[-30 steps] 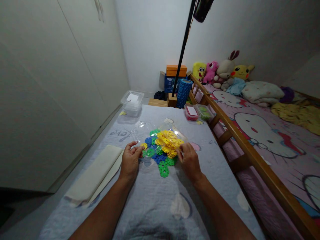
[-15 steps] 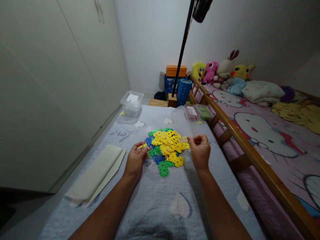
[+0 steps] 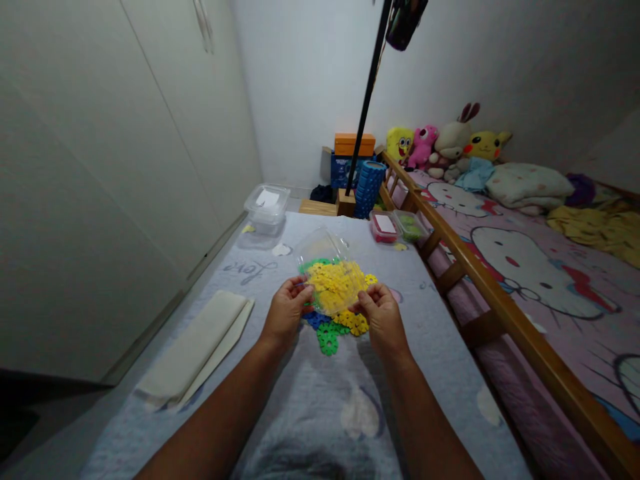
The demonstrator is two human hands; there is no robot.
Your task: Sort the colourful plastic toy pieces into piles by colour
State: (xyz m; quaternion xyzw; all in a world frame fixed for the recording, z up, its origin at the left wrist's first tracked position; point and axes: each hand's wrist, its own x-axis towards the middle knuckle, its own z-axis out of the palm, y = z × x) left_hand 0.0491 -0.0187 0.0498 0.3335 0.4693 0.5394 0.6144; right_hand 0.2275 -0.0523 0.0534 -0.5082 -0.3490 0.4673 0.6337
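- Clear thin plastic bag [image 3: 325,257]: held just above the middle of the grey-blue quilted mat [image 3: 310,407], over a pile of yellow, green and blue flower-shaped plastic discs [image 3: 329,339].
- Yellow discs show through the film; can't tell if they're inside the bag or under it.
- Handling, my read: the bag is light, limp and slick. It crumples and won't hold its shape, so grip it at the edges, not mid-film. The discs are small, stiff and light, and they scatter easily.
- Left hand [image 3: 285,315]: thumb and fingers pinch the bag's left edge.
- Right hand [image 3: 384,320]: same pinch on the right edge, knuckles up.
- Both forearms reach forward and converge, with the hands near each other.
- Wooden bed rail [image 3: 500,300] runs along the right of the mat.
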